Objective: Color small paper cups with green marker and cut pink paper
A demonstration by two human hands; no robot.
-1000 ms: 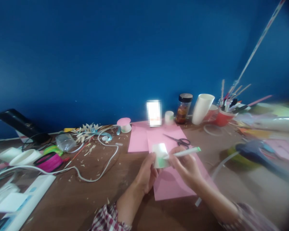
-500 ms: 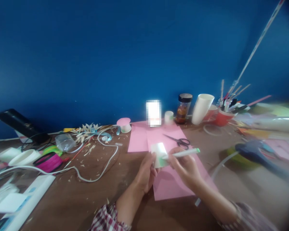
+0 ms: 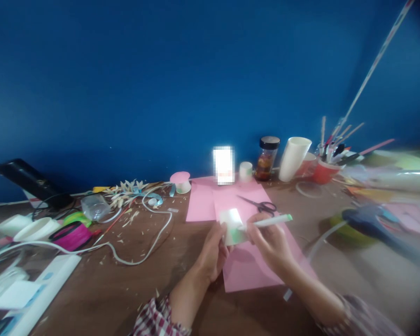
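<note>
My left hand (image 3: 213, 254) is closed around a small white paper cup (image 3: 231, 223) held tilted above a pink paper sheet (image 3: 252, 268). My right hand (image 3: 271, 242) pinches a light green marker (image 3: 270, 221) with its tip against the cup's side, where a green patch shows. Both hands hover over the wooden table (image 3: 101, 289). A second pink sheet (image 3: 201, 200) lies behind, and small black-handled scissors (image 3: 261, 204) rest on the pink paper just beyond my right hand.
A white cable (image 3: 140, 242) loops at the left beside pink and green ribbon spools (image 3: 72, 231) and dried petals (image 3: 126, 191). Along the blue wall stand a jar (image 3: 267, 157), a tall white cup (image 3: 294, 157) and a red pen cup (image 3: 325, 170). A glue gun (image 3: 374, 224) lies at the right.
Nothing much has changed: the marker tip shifts very slightly on the cup, and both hands stay in place.
</note>
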